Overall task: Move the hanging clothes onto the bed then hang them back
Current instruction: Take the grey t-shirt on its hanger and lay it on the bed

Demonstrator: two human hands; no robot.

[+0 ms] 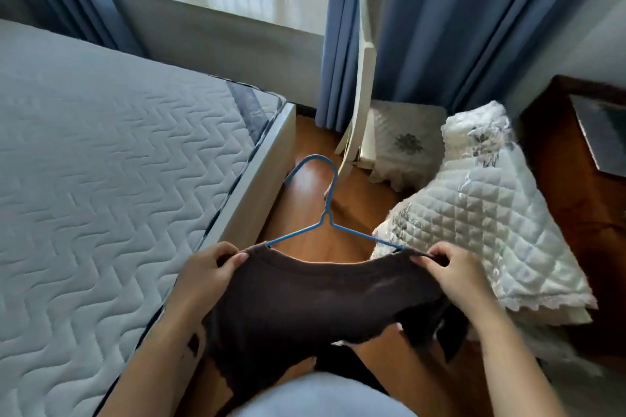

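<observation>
By the curled fingers (237, 257) of the left hand (206, 269) and the right hand (455, 272), one shoulder each of the dark garment (305, 298) is being pinched, where the blue hanger (326, 215) is entering the neckline. The garment is being held in the air just right of the bed (101, 145). The shoulders are probably being seated on the hanger, so the cloth should be drawn evenly over both wire ends, with the hook centred.
</observation>
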